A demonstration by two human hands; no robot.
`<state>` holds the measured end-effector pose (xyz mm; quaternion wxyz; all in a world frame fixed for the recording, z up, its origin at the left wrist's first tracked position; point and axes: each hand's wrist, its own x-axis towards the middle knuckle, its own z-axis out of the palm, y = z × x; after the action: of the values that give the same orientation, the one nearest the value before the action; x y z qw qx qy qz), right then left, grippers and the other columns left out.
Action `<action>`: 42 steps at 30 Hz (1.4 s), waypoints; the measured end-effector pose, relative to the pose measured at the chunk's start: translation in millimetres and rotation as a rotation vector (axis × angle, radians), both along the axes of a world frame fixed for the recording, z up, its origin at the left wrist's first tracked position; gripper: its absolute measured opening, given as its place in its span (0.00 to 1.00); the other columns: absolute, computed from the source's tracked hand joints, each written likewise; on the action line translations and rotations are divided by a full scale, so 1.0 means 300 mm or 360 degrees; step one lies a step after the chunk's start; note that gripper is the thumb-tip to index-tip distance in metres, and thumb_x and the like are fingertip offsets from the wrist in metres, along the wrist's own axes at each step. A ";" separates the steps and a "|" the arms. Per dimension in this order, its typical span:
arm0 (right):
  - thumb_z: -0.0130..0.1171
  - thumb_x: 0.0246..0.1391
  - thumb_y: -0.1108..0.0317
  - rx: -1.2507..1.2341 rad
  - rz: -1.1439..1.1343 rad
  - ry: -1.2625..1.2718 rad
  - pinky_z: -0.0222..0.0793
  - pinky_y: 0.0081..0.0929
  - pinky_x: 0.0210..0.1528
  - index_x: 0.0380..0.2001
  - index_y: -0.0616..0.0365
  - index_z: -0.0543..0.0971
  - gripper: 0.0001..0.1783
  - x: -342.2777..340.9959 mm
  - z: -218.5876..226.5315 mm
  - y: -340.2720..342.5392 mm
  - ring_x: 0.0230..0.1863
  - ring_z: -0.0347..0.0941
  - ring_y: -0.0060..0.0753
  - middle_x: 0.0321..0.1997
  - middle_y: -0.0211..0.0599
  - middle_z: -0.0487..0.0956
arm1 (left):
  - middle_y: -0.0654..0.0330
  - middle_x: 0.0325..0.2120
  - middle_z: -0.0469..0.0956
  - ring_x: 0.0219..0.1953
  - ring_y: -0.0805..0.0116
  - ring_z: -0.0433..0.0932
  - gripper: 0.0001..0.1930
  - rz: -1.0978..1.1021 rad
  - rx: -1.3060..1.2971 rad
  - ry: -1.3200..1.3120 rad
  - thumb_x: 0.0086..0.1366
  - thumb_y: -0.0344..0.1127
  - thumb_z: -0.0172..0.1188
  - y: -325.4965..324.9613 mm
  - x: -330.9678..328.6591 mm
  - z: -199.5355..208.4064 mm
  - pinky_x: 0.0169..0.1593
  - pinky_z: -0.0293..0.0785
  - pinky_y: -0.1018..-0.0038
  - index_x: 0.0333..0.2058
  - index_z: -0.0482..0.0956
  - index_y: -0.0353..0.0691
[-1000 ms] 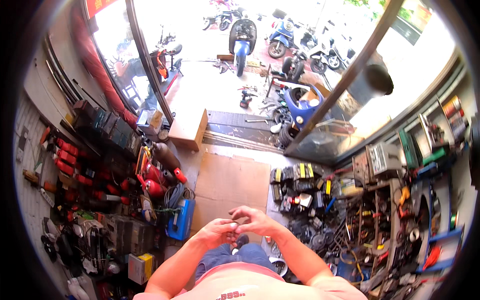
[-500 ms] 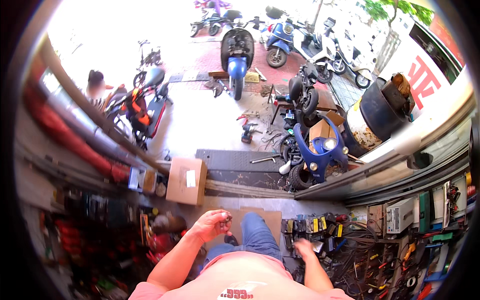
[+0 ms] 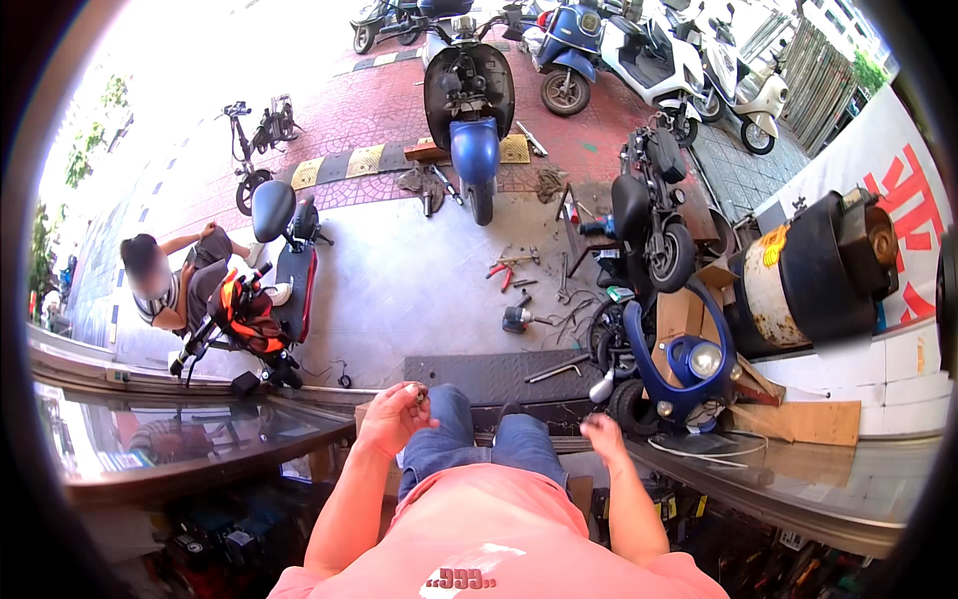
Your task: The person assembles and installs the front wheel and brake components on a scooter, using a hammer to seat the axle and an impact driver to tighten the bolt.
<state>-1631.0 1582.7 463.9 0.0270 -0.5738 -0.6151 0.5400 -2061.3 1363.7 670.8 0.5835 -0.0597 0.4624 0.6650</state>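
My left hand (image 3: 392, 421) is raised in front of my body with its fingers pinched. A small dark piece shows at its fingertips, too small to name. Low at my right side, my right hand (image 3: 605, 437) has its fingers curled in. Whatever it may hold is hidden. Ahead on the pale floor (image 3: 399, 270) lie a cordless drill (image 3: 516, 318), red-handled pliers (image 3: 505, 277) and a wrench (image 3: 565, 280), all apart from my hands. Past them stands a blue scooter (image 3: 474, 150) with its front panel off.
A person (image 3: 160, 285) sits at the left behind an orange-and-black scooter (image 3: 249, 309). At the right are a blue scooter front cover (image 3: 699, 379), a small black bike (image 3: 654, 215) and a rusty drum (image 3: 798, 280). Glass counters (image 3: 200, 439) flank the doorway. A dark ramp mat (image 3: 469, 369) crosses the threshold.
I have moved forward from the cluttered shop interior to the doorway. The cardboard box and tool shelves have dropped mostly out of view. My left hand still pinches its small piece.
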 end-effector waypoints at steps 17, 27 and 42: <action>0.66 0.61 0.71 -0.0459 -0.0363 0.0952 0.74 0.21 0.49 0.46 0.64 0.82 0.12 -1.783 0.080 0.760 0.42 0.78 0.19 0.41 0.31 0.84 | 0.59 0.30 0.78 0.30 0.69 0.78 0.09 -0.0443 -0.0400 0.0016 0.73 0.36 0.58 1.085 -1.446 -0.432 0.44 0.84 0.60 0.41 0.78 0.35; 0.65 0.62 0.61 -0.0689 -0.0239 0.0932 0.72 0.26 0.46 0.47 0.61 0.82 0.17 -2.503 -0.596 1.226 0.43 0.79 0.23 0.42 0.32 0.84 | 0.58 0.30 0.79 0.31 0.68 0.79 0.08 -0.0423 -0.0575 -0.0004 0.70 0.34 0.61 1.773 -1.828 -1.289 0.43 0.85 0.59 0.40 0.79 0.34; 0.54 0.69 0.50 -0.0553 -0.2262 0.2065 0.74 0.31 0.38 0.50 0.47 0.78 0.16 -3.277 -2.185 1.665 0.43 0.81 0.26 0.47 0.28 0.84 | 0.64 0.33 0.80 0.34 0.70 0.76 0.11 -0.0843 -0.0284 0.0378 0.75 0.45 0.56 2.448 -2.348 -2.819 0.40 0.77 0.70 0.43 0.81 0.45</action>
<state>-2614.1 2082.3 -191.7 0.5943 -0.3983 0.0964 0.6920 -2765.8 2098.2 -174.8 0.6709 0.0902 0.5835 0.4486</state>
